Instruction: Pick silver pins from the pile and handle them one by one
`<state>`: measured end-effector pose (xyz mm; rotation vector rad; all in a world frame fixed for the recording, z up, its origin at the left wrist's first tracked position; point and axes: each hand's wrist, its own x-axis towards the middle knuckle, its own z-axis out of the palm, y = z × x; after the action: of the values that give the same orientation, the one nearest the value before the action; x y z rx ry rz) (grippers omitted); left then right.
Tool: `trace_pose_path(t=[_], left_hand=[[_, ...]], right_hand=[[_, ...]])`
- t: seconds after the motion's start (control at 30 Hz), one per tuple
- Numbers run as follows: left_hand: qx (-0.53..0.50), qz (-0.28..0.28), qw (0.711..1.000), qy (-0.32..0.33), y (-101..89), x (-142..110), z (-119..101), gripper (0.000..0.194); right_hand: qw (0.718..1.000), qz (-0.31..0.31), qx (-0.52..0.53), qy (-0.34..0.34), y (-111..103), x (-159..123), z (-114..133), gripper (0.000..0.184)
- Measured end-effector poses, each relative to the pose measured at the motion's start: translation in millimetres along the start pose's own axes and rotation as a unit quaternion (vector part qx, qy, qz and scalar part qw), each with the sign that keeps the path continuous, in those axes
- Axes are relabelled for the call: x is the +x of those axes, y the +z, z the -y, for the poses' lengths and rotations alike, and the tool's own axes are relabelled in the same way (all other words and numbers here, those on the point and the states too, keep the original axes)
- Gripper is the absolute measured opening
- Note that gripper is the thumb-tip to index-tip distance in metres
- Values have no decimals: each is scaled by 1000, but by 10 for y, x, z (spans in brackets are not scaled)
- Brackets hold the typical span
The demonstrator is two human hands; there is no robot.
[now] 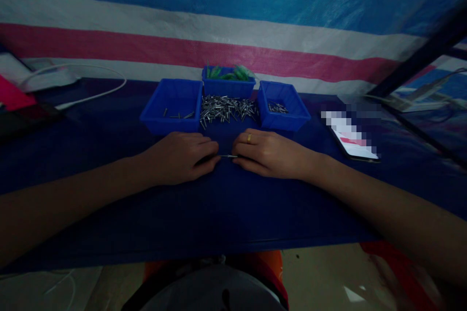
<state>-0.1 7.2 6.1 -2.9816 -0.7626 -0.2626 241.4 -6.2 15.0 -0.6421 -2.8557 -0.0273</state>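
Between the fingertips of both hands, level over the blue table, runs a thin metal pin (228,156) with a slightly thicker part toward its right. My left hand (191,155) pinches its left end between thumb and fingers. The right end is pinched by my right hand (264,152), which wears a yellow ring. The fingers cover both ends of the pin. Just beyond my hands lies a loose pile of short metal pins (226,108). A blue bin (170,124) with a few pins stands left of it, and another blue bin (282,120) with more pins stands right.
Behind the pile is a third blue bin (229,88) holding green plastic-like material. A phone (350,141) lies on the right of the table (219,218). A white cable (109,96) crosses the far left. A striped sheet (233,19) hangs behind.
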Motion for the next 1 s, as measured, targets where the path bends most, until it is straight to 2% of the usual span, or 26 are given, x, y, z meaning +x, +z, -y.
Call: trace_pose_path(t=[0.53, 1.0], left_hand=[[-3, -17, 1000, 12, 10, 4, 12, 30], [3, -5, 1000, 6, 5, 0, -3, 28]], right_hand=[[1000, -2, -1, -1, -8, 5, 6, 27], [1000, 3, -7, 0, -11, 2, 11, 26]])
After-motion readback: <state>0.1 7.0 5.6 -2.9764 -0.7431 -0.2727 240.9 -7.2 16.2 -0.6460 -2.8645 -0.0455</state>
